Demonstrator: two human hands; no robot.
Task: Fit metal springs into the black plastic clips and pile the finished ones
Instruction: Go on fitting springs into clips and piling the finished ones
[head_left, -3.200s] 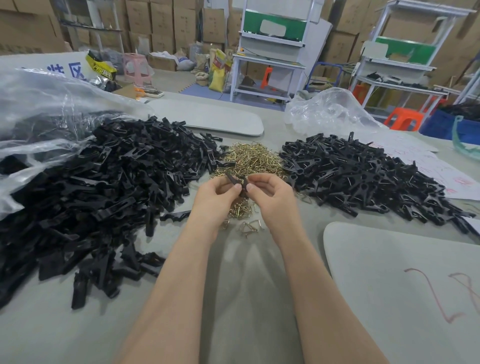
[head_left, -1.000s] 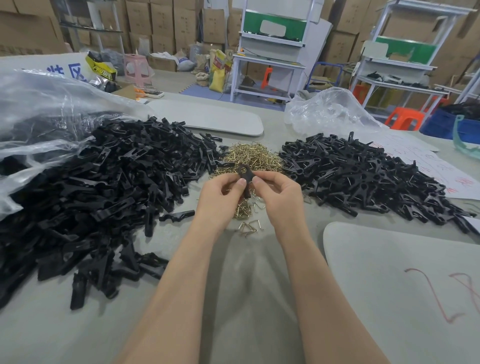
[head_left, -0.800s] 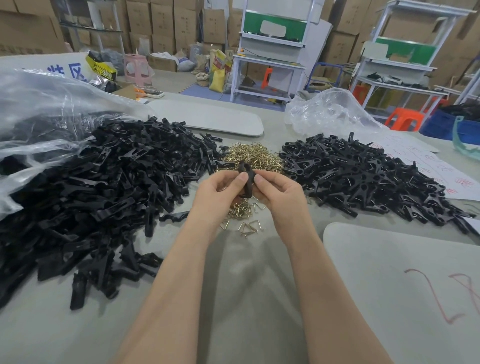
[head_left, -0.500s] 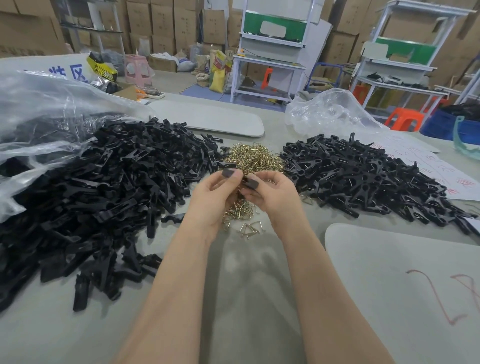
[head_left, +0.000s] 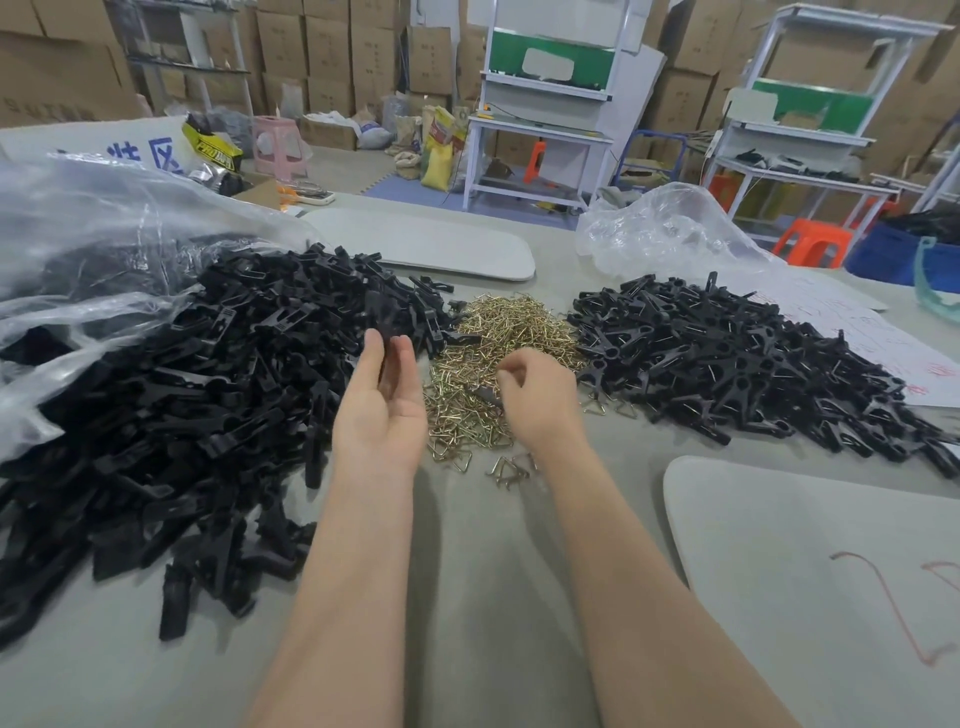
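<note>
Hands apart now; earlier joined on one clip. Left hand (head_left: 382, 400) open at clips (head_left: 208, 395), frame left. Right hand (head_left: 535, 400) fingers curled over springs (head_left: 498, 364), centre; grasp unclear. New cycle likely.

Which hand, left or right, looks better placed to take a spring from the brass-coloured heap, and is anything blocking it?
Probably the right hand: it hovers directly over the spring heap, fingers curled, nothing between. The left hand sits beside the unassembled clips.
</note>
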